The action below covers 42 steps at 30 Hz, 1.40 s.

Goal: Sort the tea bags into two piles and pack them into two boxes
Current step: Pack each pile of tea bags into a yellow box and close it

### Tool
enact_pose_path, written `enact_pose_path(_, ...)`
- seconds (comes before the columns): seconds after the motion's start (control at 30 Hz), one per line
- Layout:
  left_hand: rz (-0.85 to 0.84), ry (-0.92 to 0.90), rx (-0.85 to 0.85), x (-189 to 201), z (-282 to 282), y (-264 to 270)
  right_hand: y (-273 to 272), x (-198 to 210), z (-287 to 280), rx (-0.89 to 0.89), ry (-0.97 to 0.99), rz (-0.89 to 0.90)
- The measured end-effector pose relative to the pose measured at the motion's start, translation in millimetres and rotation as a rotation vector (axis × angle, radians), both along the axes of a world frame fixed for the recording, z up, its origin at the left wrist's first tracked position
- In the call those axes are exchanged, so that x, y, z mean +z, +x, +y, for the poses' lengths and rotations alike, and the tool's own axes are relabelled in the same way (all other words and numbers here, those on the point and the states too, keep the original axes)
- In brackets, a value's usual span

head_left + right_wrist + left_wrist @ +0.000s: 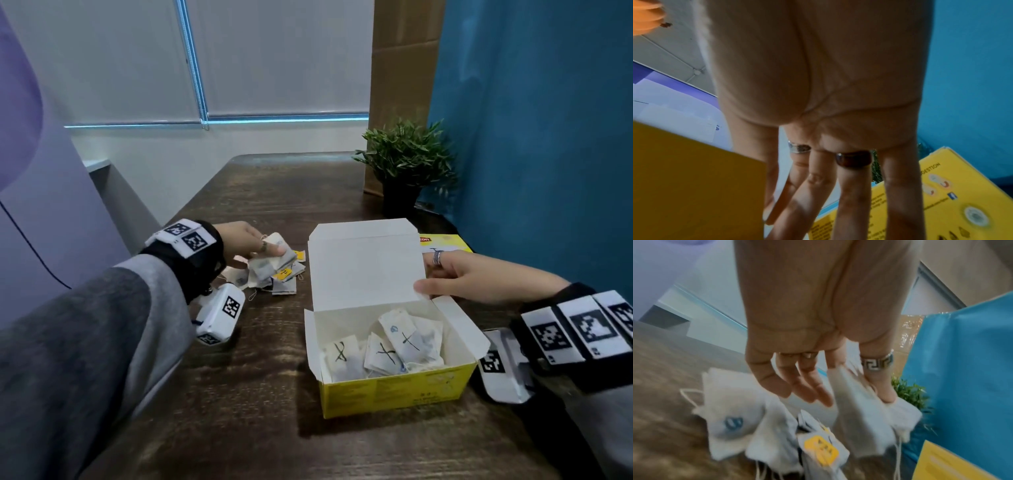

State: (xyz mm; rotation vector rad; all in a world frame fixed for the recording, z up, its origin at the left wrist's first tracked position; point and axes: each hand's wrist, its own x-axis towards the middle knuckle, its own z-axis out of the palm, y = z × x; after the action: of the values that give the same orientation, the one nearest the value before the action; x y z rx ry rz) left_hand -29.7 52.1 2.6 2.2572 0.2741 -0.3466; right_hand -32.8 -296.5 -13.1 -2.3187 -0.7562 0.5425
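Head view, tea bags marked X, yellow box

I see the second box mostly hidden behind the open box's lid, at its three o'clock. My left wrist view blurs the tea bags.

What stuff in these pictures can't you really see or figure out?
- Second box: in the head view only a yellow corner shows behind the open box's lid; whether it holds anything is hidden.
- Pile of tea bags: the left hand covers part of it, and the left wrist view is blurred, so no count.
- Yellow tags: print too smeared to read.
- Right hand: its fingertips are hidden behind the lid in the head view.
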Motion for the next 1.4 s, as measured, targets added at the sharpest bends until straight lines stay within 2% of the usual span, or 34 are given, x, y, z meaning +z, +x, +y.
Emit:
enact_pose_path(0.13, -0.014, 0.163, -0.033, -20.3, -24.6, 14.3, -1.6, -0.1, -1.7, -0.003, -0.014, -0.028)
enact_pose_path(0.33, -0.019, 0.366, -0.201, -28.0, -34.8, 20.9, -0.2, -3.0, -3.1, -0.001, -0.013, -0.055)
enact_pose_path(0.43, -0.051, 0.417, -0.241, -28.1, -37.4, 18.3, -0.1, -3.1, -2.2, -0.021, -0.015, -0.056)
enact_pose_path(0.57, -0.182, 0.409, -0.281, -23.4, -38.0, 11.4, -1.9, -0.8, -2.9, -0.033, -0.038, -0.083)
enact_pose_path(0.8, -0.506, 0.085, -0.082, 28.8, -16.5, -22.2, -1.4, -0.6, -5.4, -0.042, -0.065, -0.094)
enact_pose_path(0.87, -0.578, -0.112, -0.059, 50.7, -21.9, -37.0, -2.3, -0.6, -5.7, -0.044, -0.068, -0.091)
enact_pose_path(0.97, -0.555, -0.499, -0.152, 79.3, -43.7, -57.8, -4.6, 0.6, -5.0, -0.046, -0.065, -0.084)
enact_pose_path(1.03, -0.489, -0.564, -0.279, 86.6, -68.3, -66.9, -7.0, 2.8, -3.9, -0.044, -0.062, -0.087)
enact_pose_path(1.07, -0.461, -0.517, -0.33, 84.9, -83.2, -69.6, -8.6, 3.9, -3.0, -0.05, -0.064, -0.094)
enact_pose_path(1.23, -0.366, -0.023, -0.551, 41.7, -153.8, -75.1, -14.5, 8.9, 1.2, -0.058, -0.081, -0.168)
enact_pose_path(1.3, -0.309, 0.028, -0.574, 26.2, -168.1, -72.1, -14.8, 9.1, 2.4, -0.058, -0.104, -0.215)
enact_pose_path(1.4, -0.141, -0.01, -0.528, 23.6, -174.4, -69.4, -15.8, 10.3, 3.6, -0.061, -0.114, -0.229)
